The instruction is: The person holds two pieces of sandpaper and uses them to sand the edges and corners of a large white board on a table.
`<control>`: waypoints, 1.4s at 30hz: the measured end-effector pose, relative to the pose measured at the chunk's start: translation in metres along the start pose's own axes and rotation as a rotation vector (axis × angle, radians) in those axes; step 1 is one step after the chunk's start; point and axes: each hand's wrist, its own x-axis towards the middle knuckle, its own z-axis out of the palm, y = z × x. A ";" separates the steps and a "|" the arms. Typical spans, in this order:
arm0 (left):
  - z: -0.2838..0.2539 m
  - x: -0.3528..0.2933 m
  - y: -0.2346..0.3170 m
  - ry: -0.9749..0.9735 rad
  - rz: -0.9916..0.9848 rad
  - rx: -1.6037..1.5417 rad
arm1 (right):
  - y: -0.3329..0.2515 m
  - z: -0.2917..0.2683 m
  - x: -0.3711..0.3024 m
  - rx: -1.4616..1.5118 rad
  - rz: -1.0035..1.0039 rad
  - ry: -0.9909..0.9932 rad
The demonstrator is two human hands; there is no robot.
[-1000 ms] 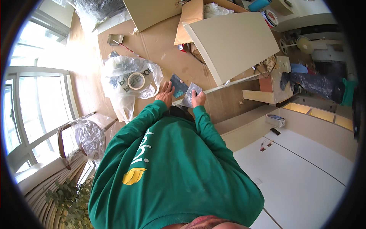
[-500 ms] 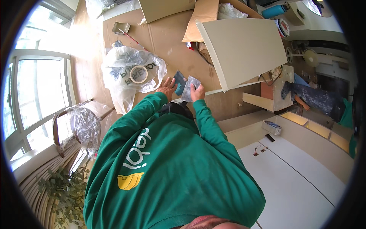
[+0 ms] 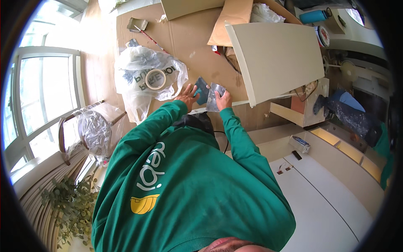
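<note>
Here, left hand (image 3: pixel 187 95) spread flat beside teal pouch (image 3: pixel 202 90), right hand (image 3: pixel 223 101) — grip pinching clear bag (image 3: pixel 215 97)

A roll of tape (image 3: pixel 155 79) lay on a plastic bag (image 3: pixel 142 75), left of both hands. A small bag (image 3: pixel 215 97) sat between the hands, and a flat panel (image 3: pixel 279 59) stood to their right.

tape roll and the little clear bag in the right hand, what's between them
In the head view, the left hand and a teal object it touches lie between the tape roll and the small clear bag under the right hand.
</note>
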 end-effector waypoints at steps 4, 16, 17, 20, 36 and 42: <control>-0.007 -0.003 0.002 -0.008 -0.001 0.063 | 0.001 -0.008 0.012 -0.039 -0.040 -0.008; 0.024 -0.014 0.005 0.415 0.026 -0.102 | 0.019 -0.043 -0.035 0.366 0.323 -0.303; 0.023 -0.009 0.002 0.367 0.019 -0.091 | 0.012 -0.040 -0.036 0.326 0.361 -0.313; 0.014 0.002 -0.004 0.230 0.003 -0.022 | -0.001 -0.018 -0.039 0.422 0.365 -0.148; -0.014 -0.008 -0.021 0.035 0.146 0.052 | -0.035 0.036 -0.052 1.440 0.889 -0.150; 0.002 -0.008 -0.019 0.191 0.118 0.015 | -0.025 -0.005 -0.042 1.255 0.707 -0.160</control>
